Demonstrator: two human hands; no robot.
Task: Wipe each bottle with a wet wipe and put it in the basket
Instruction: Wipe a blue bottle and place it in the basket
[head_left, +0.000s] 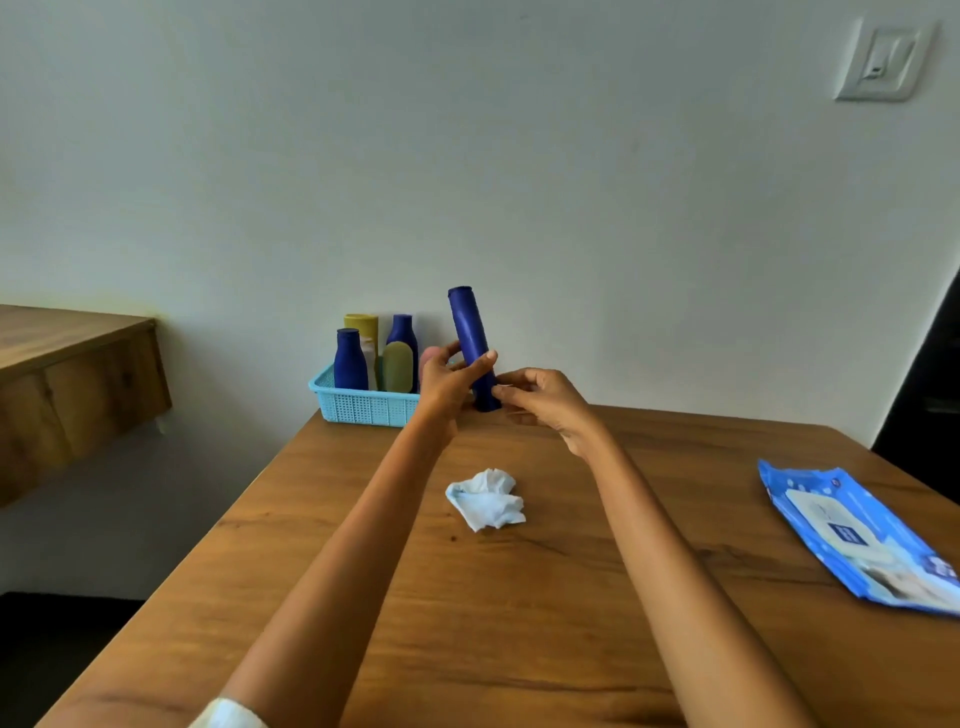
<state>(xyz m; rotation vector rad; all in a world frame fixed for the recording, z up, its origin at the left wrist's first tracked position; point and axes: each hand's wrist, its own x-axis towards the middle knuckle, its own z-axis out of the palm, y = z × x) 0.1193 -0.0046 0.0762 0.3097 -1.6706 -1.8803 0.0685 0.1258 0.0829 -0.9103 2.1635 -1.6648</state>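
Note:
A tall dark blue bottle (470, 332) is held nearly upright above the table's far edge. My left hand (448, 382) wraps its middle, and my right hand (540, 397) pinches its lower end. Just left of them a light blue basket (358, 408) stands against the wall with several bottles in it: two dark blue ones (350, 361), a yellow one (362, 325) and an olive one (398, 366). A crumpled white wet wipe (488, 500) lies on the table between my forearms, touched by neither hand.
A blue pack of wet wipes (857, 535) lies flat near the right edge of the wooden table (519, 623). A wooden cabinet (72, 384) juts from the wall at the left, across a gap. The wall stands right behind the basket.

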